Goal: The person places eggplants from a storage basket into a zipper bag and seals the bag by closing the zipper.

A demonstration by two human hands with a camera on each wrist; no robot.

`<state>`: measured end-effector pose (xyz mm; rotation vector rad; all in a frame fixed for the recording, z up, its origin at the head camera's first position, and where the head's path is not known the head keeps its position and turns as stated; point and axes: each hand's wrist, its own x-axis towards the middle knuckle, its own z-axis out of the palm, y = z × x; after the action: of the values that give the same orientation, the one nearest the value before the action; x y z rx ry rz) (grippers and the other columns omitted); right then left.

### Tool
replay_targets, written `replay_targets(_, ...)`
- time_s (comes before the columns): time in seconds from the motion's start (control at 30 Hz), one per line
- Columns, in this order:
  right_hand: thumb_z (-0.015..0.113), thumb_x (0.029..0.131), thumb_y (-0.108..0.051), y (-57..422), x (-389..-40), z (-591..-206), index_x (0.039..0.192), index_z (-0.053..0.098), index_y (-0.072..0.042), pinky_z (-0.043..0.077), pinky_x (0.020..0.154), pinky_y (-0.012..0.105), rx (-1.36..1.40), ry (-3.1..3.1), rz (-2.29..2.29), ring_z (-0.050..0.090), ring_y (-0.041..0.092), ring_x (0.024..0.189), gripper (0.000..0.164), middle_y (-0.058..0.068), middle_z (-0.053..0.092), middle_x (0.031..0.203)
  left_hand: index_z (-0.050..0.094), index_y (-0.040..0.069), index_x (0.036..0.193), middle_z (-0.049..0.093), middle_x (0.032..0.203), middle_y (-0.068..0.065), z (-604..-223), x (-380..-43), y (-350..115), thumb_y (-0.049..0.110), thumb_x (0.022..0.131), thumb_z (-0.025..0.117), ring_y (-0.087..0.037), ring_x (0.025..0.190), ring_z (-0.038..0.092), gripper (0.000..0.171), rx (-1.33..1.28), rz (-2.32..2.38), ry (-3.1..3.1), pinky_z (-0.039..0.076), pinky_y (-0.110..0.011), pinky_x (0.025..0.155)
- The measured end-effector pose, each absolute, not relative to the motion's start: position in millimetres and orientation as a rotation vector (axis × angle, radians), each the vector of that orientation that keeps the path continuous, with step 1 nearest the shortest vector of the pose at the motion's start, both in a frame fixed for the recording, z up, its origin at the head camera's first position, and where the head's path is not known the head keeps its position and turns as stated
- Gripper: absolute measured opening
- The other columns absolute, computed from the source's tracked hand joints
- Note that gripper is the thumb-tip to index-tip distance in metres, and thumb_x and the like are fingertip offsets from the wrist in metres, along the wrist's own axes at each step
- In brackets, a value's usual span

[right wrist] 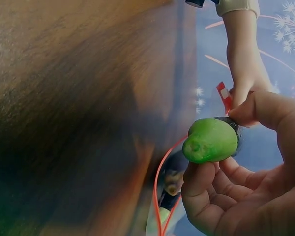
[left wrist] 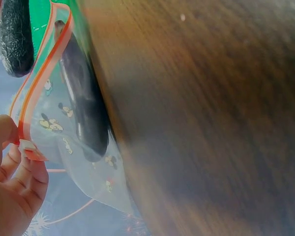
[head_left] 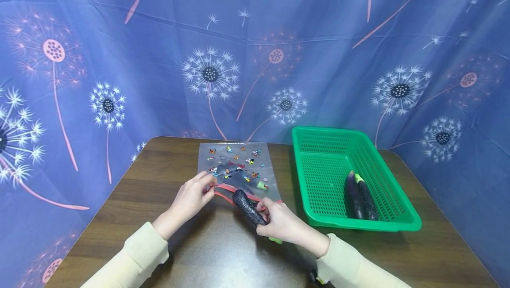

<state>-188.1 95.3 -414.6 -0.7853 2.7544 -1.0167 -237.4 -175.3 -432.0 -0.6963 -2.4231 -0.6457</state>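
My left hand (head_left: 193, 195) pinches the left end of the red-edged mouth of a clear zip bag (head_left: 249, 148) printed with small cartoon figures. The mouth gapes, as the left wrist view shows. Inside the bag lies a smooth dark eggplant (left wrist: 83, 103); a pale green tip (head_left: 261, 185) also shows through the plastic. With thumb and fingers, my right hand (head_left: 284, 224) grips a dark, wrinkled eggplant (head_left: 247, 206) near its green cap (right wrist: 211, 140). Its dark rounded end points toward the bag's opening and overlaps the red edge in the head view.
A green plastic basket (head_left: 364, 224) stands on the right of the brown wooden table (head_left: 139, 182). Two more dark eggplants lie in it, one with a dark stem end (head_left: 354, 197) and one green-tipped (head_left: 368, 201). Behind the table hangs a blue dandelion-print cloth (head_left: 247, 22).
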Motion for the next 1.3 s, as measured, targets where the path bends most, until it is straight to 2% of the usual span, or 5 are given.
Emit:
replay_targets(0.53, 0.068, 0.065, -0.014, 89, -201, -420, 0.094, 0.060, -0.008, 0.042, 0.056, 0.020, -0.771, 2.861, -0.934, 0.049, 0.005, 0.065, 0.031, -0.004, 0.057, 0.073, 0.063, 0.016, 0.083, 0.054, 0.079, 0.009, -431, -238, -174, 0.002, 0.073, 0.065, -0.003, 0.059, 0.046, 0.017, -0.709, -0.658, -2.410, 0.036, -0.020, 0.048)
replay_targets(0.87, 0.072, 0.065, -0.016, 83, -213, -431, 0.086, 0.060, -0.007, 0.037, 0.050, 0.021, -0.689, 2.981, -0.915, 0.043, 0.005, 0.056, 0.025, -0.004, 0.053, 0.066, 0.063, 0.017, 0.082, 0.053, 0.079, 0.009, -432, -238, -173, 0.002, 0.073, 0.065, -0.003, 0.059, 0.046, 0.017, -0.721, -0.656, -2.389, 0.036, -0.020, 0.048)
replay_targets(1.13, 0.080, 0.068, -0.018, 76, -218, -434, 0.081, 0.063, -0.008, 0.044, 0.056, 0.020, -0.703, 3.011, -0.956, 0.052, 0.004, 0.060, 0.024, -0.004, 0.060, 0.067, 0.062, 0.016, 0.081, 0.054, 0.078, 0.008, -432, -239, -172, 0.001, 0.072, 0.067, -0.003, 0.058, 0.045, 0.018, -0.735, -0.661, -2.361, 0.036, -0.020, 0.048)
replay_targets(1.3, 0.080, 0.069, -0.023, 68, -217, -433, 0.080, 0.065, -0.011, 0.048, 0.057, 0.024, -0.731, 3.134, -0.823, 0.061, 0.008, 0.065, 0.022, -0.003, 0.066, 0.072, 0.063, 0.015, 0.081, 0.054, 0.077, 0.007, -433, -240, -172, 0.001, 0.072, 0.066, -0.004, 0.058, 0.046, 0.017, -0.741, -0.663, -2.358, 0.036, -0.020, 0.048)
